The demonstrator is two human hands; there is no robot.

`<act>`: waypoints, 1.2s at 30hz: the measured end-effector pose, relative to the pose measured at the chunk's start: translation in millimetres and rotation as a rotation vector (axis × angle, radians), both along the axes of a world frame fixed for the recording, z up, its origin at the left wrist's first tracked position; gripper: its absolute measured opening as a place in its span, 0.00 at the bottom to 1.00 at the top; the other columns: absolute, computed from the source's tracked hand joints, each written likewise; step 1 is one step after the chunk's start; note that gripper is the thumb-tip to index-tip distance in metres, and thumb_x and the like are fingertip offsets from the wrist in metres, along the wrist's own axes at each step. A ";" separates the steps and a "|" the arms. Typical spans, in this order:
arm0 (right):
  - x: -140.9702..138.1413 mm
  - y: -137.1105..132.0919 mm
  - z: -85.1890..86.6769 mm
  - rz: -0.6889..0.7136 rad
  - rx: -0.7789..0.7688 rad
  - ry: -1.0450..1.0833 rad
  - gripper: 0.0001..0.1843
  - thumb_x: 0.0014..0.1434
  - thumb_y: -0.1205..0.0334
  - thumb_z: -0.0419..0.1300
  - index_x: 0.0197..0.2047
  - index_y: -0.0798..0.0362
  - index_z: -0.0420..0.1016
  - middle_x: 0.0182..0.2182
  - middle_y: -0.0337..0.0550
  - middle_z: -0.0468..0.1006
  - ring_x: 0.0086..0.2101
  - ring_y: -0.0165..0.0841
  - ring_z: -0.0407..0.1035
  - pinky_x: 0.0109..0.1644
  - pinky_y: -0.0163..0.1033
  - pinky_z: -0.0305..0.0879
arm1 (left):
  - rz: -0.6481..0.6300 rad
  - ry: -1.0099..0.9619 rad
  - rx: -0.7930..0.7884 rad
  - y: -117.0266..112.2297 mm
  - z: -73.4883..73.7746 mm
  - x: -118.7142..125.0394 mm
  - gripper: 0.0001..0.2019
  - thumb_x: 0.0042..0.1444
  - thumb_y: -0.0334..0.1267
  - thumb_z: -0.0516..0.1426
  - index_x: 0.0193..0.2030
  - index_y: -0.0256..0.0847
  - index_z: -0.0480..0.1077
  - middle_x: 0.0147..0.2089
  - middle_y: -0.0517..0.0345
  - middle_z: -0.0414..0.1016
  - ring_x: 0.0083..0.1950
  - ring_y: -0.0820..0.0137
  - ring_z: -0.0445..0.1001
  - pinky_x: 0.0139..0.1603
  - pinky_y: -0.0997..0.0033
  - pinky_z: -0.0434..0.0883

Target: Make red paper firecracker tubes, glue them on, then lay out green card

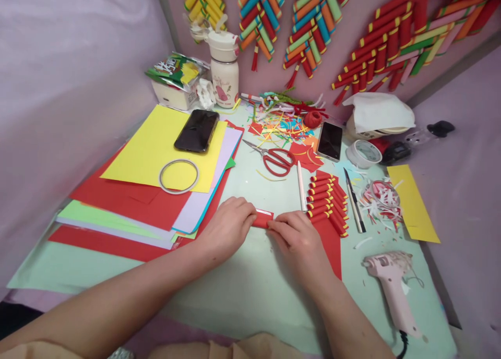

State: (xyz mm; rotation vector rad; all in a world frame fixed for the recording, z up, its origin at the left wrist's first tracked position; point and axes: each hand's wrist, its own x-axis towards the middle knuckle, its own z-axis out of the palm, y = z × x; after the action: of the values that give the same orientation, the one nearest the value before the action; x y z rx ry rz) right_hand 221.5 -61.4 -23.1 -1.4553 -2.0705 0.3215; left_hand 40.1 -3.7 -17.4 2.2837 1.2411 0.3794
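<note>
Small red paper piece (261, 222) on table (246, 291), between both hands, white strip (265, 212) along far edge. Left hand (230, 223) pinches left end, fingertips together; right hand (296, 236) pinches right end, fingers bent. Red rolls (327, 198) just beyond right hand. Scissors (278, 162) farther off, ahead of paper piece.

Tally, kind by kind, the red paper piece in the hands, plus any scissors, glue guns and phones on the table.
Red paper piece with white strip: 1
Red-handled metal scissors: 1
Pale pistol-shaped plastic glue gun: 1
Dark-screened rectangular phones: 2
Total: 5
</note>
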 end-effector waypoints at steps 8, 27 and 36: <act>-3.7 3.1 -2.8 -0.056 -0.040 0.093 0.07 0.61 0.72 0.58 0.38 0.53 0.76 0.33 0.44 0.74 0.37 0.36 0.63 0.39 0.41 0.64 | 0.039 -0.128 0.210 3.8 9.2 -19.9 0.08 0.62 0.36 0.53 0.37 0.39 0.72 0.36 0.55 0.71 0.42 0.66 0.67 0.44 0.65 0.65; -11.2 1.1 -3.0 -0.114 -0.178 -0.060 0.04 0.60 0.69 0.60 0.39 0.53 0.69 0.36 0.45 0.71 0.38 0.39 0.62 0.39 0.43 0.62 | 0.008 0.015 0.029 -4.2 -2.2 -14.4 0.03 0.59 0.34 0.55 0.39 0.38 0.68 0.40 0.53 0.66 0.42 0.64 0.63 0.43 0.61 0.66; -12.8 -0.5 -5.6 -0.104 -0.159 -0.124 0.06 0.62 0.72 0.54 0.37 0.53 0.70 0.36 0.45 0.70 0.36 0.37 0.62 0.39 0.42 0.60 | -0.053 0.143 0.099 -10.2 -2.4 -11.9 0.02 0.60 0.30 0.54 0.37 0.38 0.67 0.38 0.54 0.66 0.40 0.63 0.62 0.40 0.61 0.62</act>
State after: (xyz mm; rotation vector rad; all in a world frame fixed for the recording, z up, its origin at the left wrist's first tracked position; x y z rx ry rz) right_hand 208.7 -61.9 -28.7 -1.7100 -2.0971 0.3703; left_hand 28.2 -13.9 -19.8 2.4600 1.2530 0.2680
